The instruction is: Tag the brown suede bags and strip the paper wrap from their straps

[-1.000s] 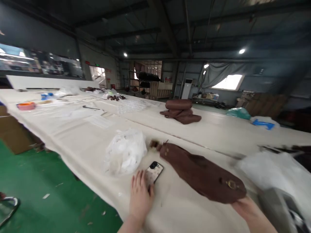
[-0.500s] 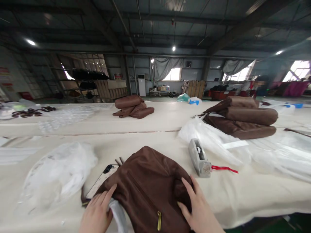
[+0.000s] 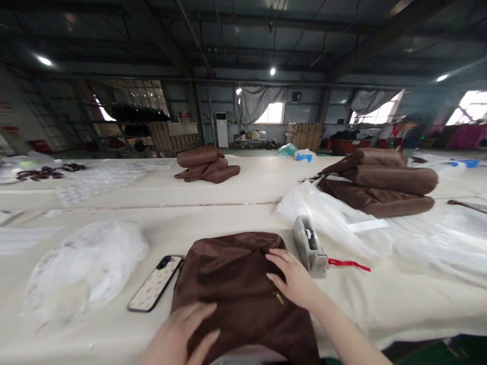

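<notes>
A dark brown bag [image 3: 232, 284] with a brass zipper pull [image 3: 278, 297] lies on the cream-covered table in front of me. My right hand [image 3: 292, 279] rests on its upper right side, fingers spread. Over the lower left part is my left hand [image 3: 186, 332], slightly blurred, with fingers apart; whether it touches the fabric I cannot tell. Left of the bag lies a phone in a patterned case [image 3: 157, 284]. A grey tape dispenser [image 3: 310, 248] with a red strip stands close to the bag's upper right corner.
Crumpled clear plastic [image 3: 91, 268] lies at left, and more plastic bags [image 3: 335, 218] spread at right. Brown bags are stacked at the right [image 3: 391, 182], with a smaller brown pile [image 3: 207, 165] farther back. A person [image 3: 395, 134] is in the far background.
The bag has turned and flattened into a squarer shape, leaving the phone uncovered. My right hand has moved up along it; my left hand has shifted right onto or over the bag.
</notes>
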`<act>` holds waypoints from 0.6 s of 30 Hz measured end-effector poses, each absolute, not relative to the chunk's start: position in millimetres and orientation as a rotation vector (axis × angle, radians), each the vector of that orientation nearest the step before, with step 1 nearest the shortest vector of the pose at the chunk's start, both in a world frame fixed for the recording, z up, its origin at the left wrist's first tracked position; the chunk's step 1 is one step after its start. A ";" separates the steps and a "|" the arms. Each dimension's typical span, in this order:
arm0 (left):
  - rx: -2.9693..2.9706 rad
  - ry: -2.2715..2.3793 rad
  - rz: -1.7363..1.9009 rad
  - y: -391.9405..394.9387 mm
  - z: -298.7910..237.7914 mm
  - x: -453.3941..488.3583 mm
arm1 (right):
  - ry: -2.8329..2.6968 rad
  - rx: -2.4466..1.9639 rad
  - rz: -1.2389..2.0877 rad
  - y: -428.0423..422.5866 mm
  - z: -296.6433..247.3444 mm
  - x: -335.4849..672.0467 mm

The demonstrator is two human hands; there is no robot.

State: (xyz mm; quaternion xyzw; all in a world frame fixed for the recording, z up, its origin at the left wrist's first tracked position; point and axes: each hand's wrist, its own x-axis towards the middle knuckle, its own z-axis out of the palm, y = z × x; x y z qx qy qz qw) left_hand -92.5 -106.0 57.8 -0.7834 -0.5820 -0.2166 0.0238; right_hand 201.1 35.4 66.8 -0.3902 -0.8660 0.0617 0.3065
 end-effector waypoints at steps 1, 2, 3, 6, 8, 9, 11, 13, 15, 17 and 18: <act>-2.325 -1.836 -0.690 -94.6 64.4 -90.6 | -2.329 -1.039 0.152 29.2 53.0 199.7; -2.209 -1.881 -0.707 -82.2 67.1 -89.1 | -2.341 -1.058 0.144 25.0 39.4 199.2; -2.145 -1.898 -0.699 -69.9 65.8 -88.2 | -2.336 -1.082 0.146 23.1 27.5 199.6; -2.191 -1.980 -0.625 -43.6 47.2 -89.5 | -2.306 -1.100 0.207 27.7 7.3 203.9; -2.234 -2.039 -0.617 -38.9 34.7 -91.4 | -2.305 -1.081 0.229 32.5 5.2 206.5; -2.240 -2.056 -0.631 -39.5 30.7 -92.1 | -2.308 -1.074 0.224 33.7 5.9 207.2; -2.237 -2.059 -0.682 -43.2 27.8 -92.9 | -2.314 -1.076 0.195 33.9 8.1 206.8; -2.239 -2.048 -0.743 -46.6 28.9 -93.4 | -2.315 -1.089 0.166 32.9 9.6 205.0; -2.236 -2.039 -0.809 -48.3 31.7 -93.6 | -2.314 -1.098 0.148 32.4 9.8 203.4; -2.223 -2.040 -0.874 -50.7 35.0 -92.5 | -2.315 -1.090 0.151 31.2 8.8 204.2; -2.213 -2.046 -0.903 -53.0 36.8 -91.3 | -2.310 -1.079 0.159 30.0 7.6 205.9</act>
